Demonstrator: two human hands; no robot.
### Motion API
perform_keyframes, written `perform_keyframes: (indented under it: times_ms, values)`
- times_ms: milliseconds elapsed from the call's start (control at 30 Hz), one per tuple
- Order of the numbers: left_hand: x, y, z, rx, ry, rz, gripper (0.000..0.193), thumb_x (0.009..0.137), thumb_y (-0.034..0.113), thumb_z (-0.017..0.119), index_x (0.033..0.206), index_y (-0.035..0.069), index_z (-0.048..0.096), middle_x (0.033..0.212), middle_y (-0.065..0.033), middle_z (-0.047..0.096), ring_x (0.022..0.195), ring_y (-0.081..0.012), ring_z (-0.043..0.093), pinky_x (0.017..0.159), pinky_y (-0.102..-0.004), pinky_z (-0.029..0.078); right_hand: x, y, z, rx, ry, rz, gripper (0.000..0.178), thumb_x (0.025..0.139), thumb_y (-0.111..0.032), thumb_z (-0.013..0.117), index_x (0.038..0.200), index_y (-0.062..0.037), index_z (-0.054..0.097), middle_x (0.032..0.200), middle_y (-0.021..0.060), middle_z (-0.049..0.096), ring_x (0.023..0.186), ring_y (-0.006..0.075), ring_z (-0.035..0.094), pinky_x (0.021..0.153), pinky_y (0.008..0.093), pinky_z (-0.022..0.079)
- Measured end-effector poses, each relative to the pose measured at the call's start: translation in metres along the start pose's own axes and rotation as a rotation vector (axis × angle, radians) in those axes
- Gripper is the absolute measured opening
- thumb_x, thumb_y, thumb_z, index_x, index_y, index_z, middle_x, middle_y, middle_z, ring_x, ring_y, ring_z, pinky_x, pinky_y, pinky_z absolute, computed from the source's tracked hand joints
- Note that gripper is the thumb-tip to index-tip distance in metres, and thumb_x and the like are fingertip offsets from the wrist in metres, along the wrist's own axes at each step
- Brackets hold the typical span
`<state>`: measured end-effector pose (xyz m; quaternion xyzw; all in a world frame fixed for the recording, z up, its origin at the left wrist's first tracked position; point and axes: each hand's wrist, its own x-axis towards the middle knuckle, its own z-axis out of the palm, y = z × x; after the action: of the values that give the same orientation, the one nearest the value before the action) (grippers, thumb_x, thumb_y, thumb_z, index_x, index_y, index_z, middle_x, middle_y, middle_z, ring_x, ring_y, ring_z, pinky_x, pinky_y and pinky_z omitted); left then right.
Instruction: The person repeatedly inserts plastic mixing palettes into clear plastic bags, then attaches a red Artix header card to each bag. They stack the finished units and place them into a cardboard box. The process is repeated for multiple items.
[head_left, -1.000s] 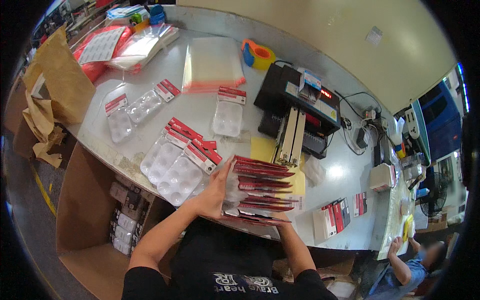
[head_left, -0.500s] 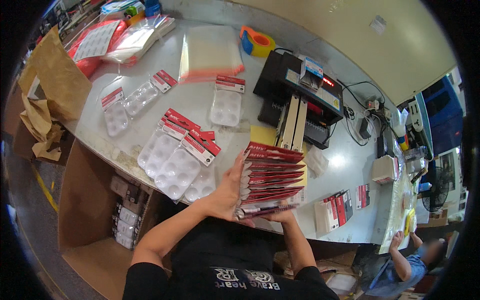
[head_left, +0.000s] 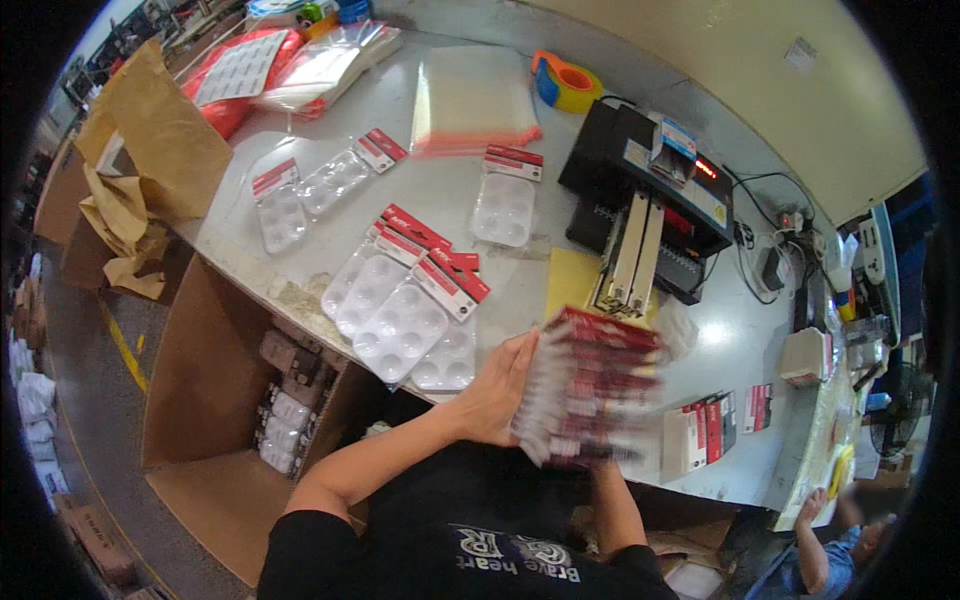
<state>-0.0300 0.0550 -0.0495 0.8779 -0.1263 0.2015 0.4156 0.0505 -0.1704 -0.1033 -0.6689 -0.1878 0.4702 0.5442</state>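
Note:
In front of my body I hold a thick stack of bagged plastic paint palettes (head_left: 590, 390), smeared by motion, their red header cards facing right. My left hand (head_left: 498, 390) is closed on the stack's left side. Behind its lower right end, my right hand is hidden; only its forearm (head_left: 618, 505) shows. To the left on the table lie several white palettes (head_left: 402, 330) in clear bags with red cards, overlapping in a pile. Another bagged palette (head_left: 503, 208) rests alone farther back, and two more bagged clear palettes (head_left: 282, 215) lie at the far left.
Beyond the stack stands a black machine (head_left: 650, 170) with a red lit display and pale rails. Clear bags (head_left: 473, 95) and a tape roll (head_left: 567, 82) lie at the back. Cards (head_left: 698, 432) stand at right. An open carton (head_left: 215, 400) is below left. A co-worker (head_left: 825, 550) sits far right.
The stack and my left hand have moved slightly toward me, and the stack is now blurred. The whole view has shifted, so the table's things appear farther right.

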Motion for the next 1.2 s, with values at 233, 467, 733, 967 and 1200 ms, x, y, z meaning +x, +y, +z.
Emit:
perform_keyframes:
  times_ms: [233,467,733,967,1200]
  values:
    - [0.006,0.047,-0.091,-0.092,0.001,-0.272,0.111,0.065,0.05,0.078,0.14,-0.009,0.02,0.139,-0.0306,0.031,0.124,-0.0421,0.035,0.107,-0.045,0.027,-0.015,-0.094,0.077,-0.378,-0.026,-0.39,0.057,0.073,-0.026,0.079,0.122,-0.0038,0.058,0.126,0.0105,0.058,0.113,0.0257,0.056,0.102,0.0393,0.039]
    - [-0.002,0.001,-0.178,-0.654,-0.127,-1.094,0.073,0.076,0.028,0.07,0.133,-0.005,0.039,0.123,-0.0175,0.054,0.11,-0.0249,0.053,0.1,-0.0337,0.036,0.065,-0.137,0.173,0.371,-0.033,-0.12,0.071,0.087,-0.048,0.06,0.13,0.0057,0.042,0.127,0.0191,0.052,0.116,0.0254,0.051,0.098,0.0358,0.041]
    - [-0.044,-0.027,-0.161,-0.671,0.17,-0.699,0.078,0.065,0.023,0.074,0.13,-0.004,0.042,0.12,-0.0147,0.055,0.111,-0.0237,0.053,0.096,-0.0352,0.041,0.081,-0.138,0.169,-0.014,0.19,-0.424,0.095,0.069,-0.05,0.076,0.131,0.0103,0.036,0.125,0.0269,0.05,0.115,0.0347,0.052,0.098,0.0402,0.041]
    - [-0.043,0.013,-0.099,-0.855,0.278,-0.679,0.074,0.06,0.017,0.08,0.125,-0.001,0.049,0.113,-0.0126,0.059,0.104,-0.0241,0.057,0.092,-0.0355,0.045,0.038,-0.152,0.101,-0.376,0.144,-0.498,0.105,0.064,-0.052,0.079,0.133,0.0111,0.031,0.129,0.0294,0.041,0.123,0.0394,0.042,0.104,0.0429,0.034]
    - [-0.038,0.016,-0.072,-0.985,0.209,-0.715,0.102,0.061,0.019,0.086,0.139,0.003,0.023,0.129,-0.0131,0.047,0.118,-0.0234,0.048,0.102,-0.0376,0.038,0.027,-0.13,0.079,-0.285,-0.009,-0.328,0.112,0.063,-0.042,0.083,0.142,0.0041,0.018,0.138,0.0255,0.034,0.13,0.0355,0.035,0.108,0.0425,0.028]
